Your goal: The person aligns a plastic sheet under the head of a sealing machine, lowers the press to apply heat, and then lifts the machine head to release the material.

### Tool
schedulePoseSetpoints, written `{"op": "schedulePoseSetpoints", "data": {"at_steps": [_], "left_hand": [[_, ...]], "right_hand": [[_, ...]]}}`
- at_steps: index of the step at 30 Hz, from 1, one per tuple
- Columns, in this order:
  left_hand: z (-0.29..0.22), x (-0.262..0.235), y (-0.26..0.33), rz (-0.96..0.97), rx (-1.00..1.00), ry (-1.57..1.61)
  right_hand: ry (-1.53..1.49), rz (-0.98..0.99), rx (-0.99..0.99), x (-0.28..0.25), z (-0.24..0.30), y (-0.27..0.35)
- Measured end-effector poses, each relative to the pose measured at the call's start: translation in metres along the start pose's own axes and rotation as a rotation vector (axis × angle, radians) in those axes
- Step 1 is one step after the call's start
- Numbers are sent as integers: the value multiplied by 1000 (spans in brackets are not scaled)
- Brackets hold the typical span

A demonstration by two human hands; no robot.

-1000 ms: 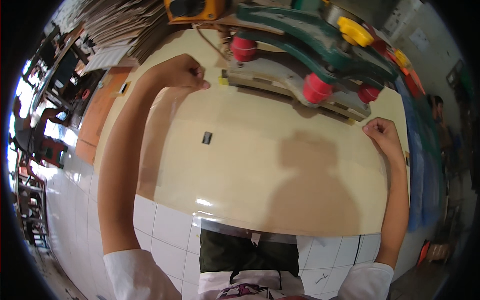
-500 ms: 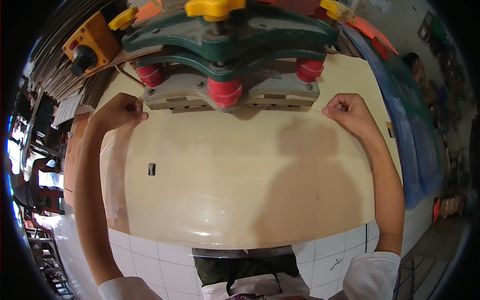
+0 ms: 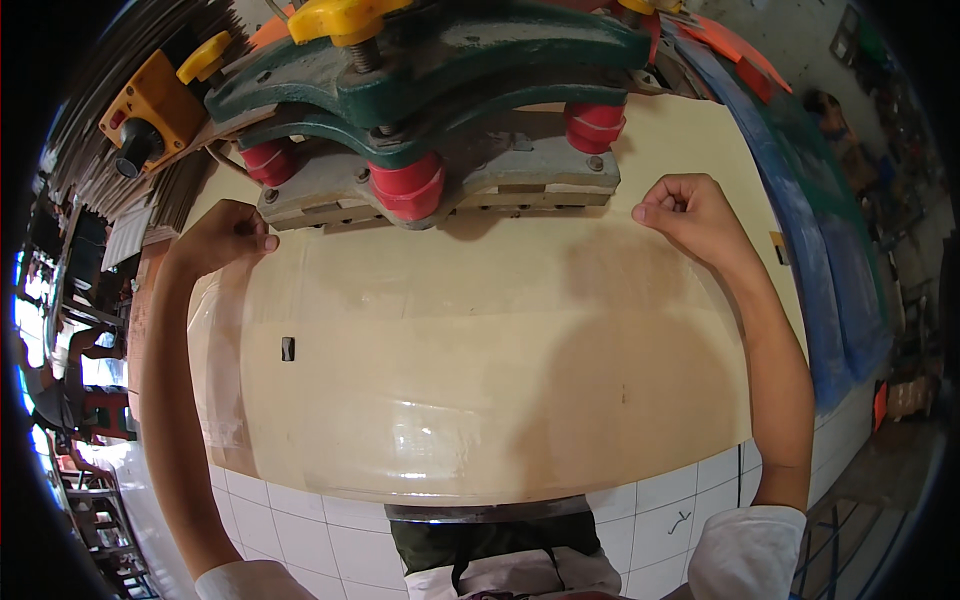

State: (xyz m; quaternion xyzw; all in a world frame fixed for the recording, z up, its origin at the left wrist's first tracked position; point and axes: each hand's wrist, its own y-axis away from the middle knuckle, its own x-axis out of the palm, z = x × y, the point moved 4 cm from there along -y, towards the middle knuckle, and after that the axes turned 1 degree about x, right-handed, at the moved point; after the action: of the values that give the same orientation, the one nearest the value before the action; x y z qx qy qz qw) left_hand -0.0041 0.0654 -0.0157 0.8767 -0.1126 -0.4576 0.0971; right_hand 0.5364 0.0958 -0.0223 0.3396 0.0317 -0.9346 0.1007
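A clear plastic sheet point(image 3: 415, 435) lies over the cream worktop, its shine and curved edges showing. At its far left corner my left hand point(image 3: 228, 238) is closed, thumb pressed to curled fingers. My right hand point(image 3: 690, 215) pinches in the same way at the far right corner. Just beyond the far edge, between both hands, stands the press head of a machine point(image 3: 440, 185), a grey metal bar under dark green arms with red cylinders point(image 3: 408, 188). The film between my fingertips is too thin to make out clearly.
Yellow knobs point(image 3: 345, 20) top the machine. A yellow control box point(image 3: 155, 110) with a black dial sits at far left, before stacked cardboard point(image 3: 100, 110). Blue plastic sheeting point(image 3: 825, 290) hangs along the right edge. A small black piece point(image 3: 288, 349) shows on the worktop point(image 3: 680, 125).
The whole view has shifted a little, so the machine appears further left. Both hands remain closed at the sheet's far corners, almost unmoved relative to the machine.
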Motion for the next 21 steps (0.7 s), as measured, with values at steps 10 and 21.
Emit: {"op": "schedulePoseSetpoints", "data": {"at_steps": [10,21], "left_hand": [[-2,1,1,6,42,-20],[0,-1,2,-4,113,-107]], "right_hand": [[-10,-13,7,1,-1,-1],[18,-29,-31,3,6,2]]}}
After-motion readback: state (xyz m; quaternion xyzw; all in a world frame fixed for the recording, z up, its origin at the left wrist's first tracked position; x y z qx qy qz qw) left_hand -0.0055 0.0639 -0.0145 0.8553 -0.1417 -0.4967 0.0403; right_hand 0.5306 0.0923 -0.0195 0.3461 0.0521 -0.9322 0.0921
